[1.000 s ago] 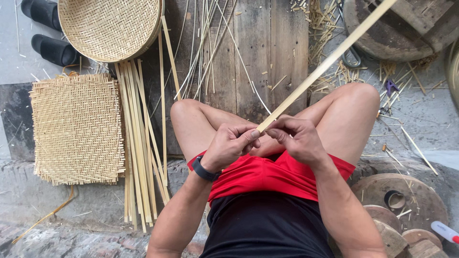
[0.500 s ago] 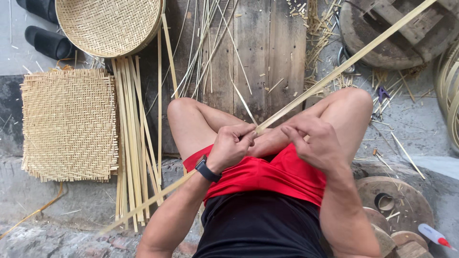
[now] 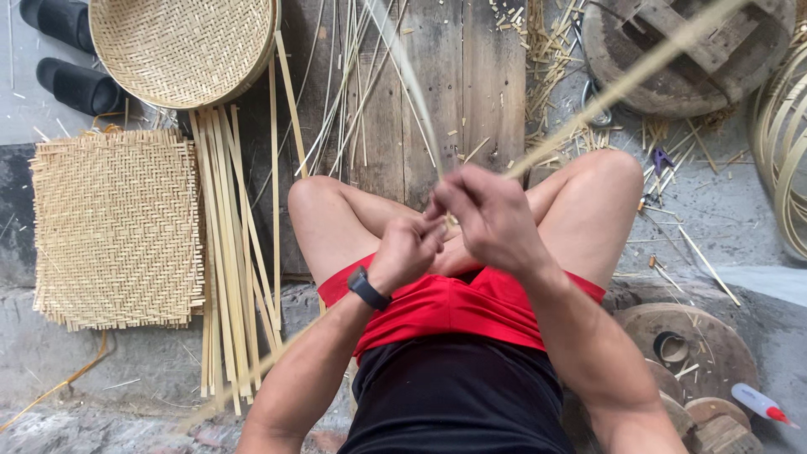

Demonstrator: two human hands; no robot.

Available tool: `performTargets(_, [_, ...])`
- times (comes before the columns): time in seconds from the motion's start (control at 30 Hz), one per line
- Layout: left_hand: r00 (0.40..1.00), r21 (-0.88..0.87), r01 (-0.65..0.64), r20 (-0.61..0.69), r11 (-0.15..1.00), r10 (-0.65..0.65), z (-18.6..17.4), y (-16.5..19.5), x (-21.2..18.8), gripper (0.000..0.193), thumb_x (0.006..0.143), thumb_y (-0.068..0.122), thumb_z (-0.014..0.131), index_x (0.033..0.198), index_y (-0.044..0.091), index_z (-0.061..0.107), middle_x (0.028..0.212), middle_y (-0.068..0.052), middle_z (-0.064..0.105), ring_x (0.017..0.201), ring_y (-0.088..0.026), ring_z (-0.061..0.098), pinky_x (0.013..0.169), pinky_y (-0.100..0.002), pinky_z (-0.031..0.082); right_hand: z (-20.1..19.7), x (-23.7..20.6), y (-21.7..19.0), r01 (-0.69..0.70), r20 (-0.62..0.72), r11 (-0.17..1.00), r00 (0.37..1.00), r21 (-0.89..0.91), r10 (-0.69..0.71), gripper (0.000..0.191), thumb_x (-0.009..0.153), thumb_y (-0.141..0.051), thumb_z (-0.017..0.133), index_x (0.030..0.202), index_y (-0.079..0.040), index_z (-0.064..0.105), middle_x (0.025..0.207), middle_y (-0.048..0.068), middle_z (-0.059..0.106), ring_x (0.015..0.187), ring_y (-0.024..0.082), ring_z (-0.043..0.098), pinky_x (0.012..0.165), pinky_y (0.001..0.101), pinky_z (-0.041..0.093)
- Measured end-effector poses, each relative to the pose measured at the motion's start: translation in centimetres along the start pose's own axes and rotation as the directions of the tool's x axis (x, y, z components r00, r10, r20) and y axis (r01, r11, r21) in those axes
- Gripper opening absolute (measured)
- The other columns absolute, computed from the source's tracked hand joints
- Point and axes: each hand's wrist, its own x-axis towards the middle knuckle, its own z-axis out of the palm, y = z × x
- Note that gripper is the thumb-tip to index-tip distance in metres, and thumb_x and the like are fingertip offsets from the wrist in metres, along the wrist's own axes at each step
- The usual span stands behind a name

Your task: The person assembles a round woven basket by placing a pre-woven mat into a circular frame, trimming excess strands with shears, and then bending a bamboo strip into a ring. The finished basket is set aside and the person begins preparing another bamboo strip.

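I sit cross-legged in red shorts. My left hand [image 3: 408,248], with a dark watch on its wrist, grips a long bamboo strip [image 3: 622,84] just above my lap. My right hand [image 3: 492,214] is raised beside it and holds the same strip, which runs blurred up to the upper right. A thinner sliver [image 3: 408,76] peels away from the strip, rising up and to the left. The strip's tail [image 3: 252,378] passes under my left arm toward the lower left.
A flat woven mat [image 3: 118,227] lies at the left, a round woven tray [image 3: 181,46] above it, and a bundle of bamboo strips [image 3: 227,252] between mat and leg. Black shoes [image 3: 71,80] sit top left. Wooden discs [image 3: 689,345] are at the right, and coiled strips [image 3: 786,143] lie at the right edge.
My right hand has lifted and moved left over the left hand. The strip has swung and blurred, and a thin sliver now stands apart from it.
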Motion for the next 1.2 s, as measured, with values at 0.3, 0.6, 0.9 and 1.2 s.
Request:
performTargets(0.3, [0.968,-0.294,0.105,0.25,0.95,-0.03,-2.2,1.5,-0.9,0.021,0.102,0.014,0.061,0.105,-0.002,0.073,0.077,0.001,0.068,0.069,-0.004,0.058,0.062,-0.022,0.05,1.7,-4.0,9.5,-0.091,0.001,0.293,0.955,0.952,0.296,0.018,0.107,-0.027,0.053,0.096,-0.012,0.054,0.071,-0.006,0.03,0.062,0.007,0.03,0.06,0.022,0.034])
performTargets(0.6, [0.95,-0.214,-0.012,0.304,0.977,0.078,-2.0,2.7,-3.1,0.019,0.102,0.008,0.06,0.099,-0.003,0.075,0.074,0.0,0.069,0.066,-0.005,0.059,0.059,-0.023,0.048,3.1,3.2,11.5,-0.439,0.486,0.34,0.872,0.832,-0.063,0.024,0.108,-0.019,0.066,0.094,0.0,0.068,0.072,-0.001,0.062,0.063,0.005,0.055,0.056,0.0208,0.043])
performTargets(0.9, [0.979,0.107,-0.202,-0.014,0.973,0.205,-2.7,0.6,-1.4,0.015,0.101,0.004,0.062,0.093,0.0,0.073,0.07,-0.004,0.067,0.066,-0.006,0.058,0.059,-0.027,0.049,-0.7,-2.5,4.3,0.269,0.077,0.943,0.963,-0.197,-0.258,0.013,0.093,-0.022,0.068,0.097,-0.01,0.07,0.083,0.01,0.068,0.077,0.025,0.068,0.071,0.0391,0.052])
performTargets(1.2, [0.991,0.011,0.131,-0.032,0.991,-0.131,-3.0,-3.2,1.4,0.021,0.101,0.015,0.062,0.096,0.0,0.075,0.072,-0.004,0.064,0.06,-0.008,0.053,0.054,-0.027,0.044,1.1,-3.5,1.9,0.433,0.083,0.884,0.901,-0.173,-0.425,0.004,0.096,-0.012,0.068,0.096,-0.01,0.064,0.081,0.006,0.064,0.08,0.025,0.063,0.09,0.0392,0.046])
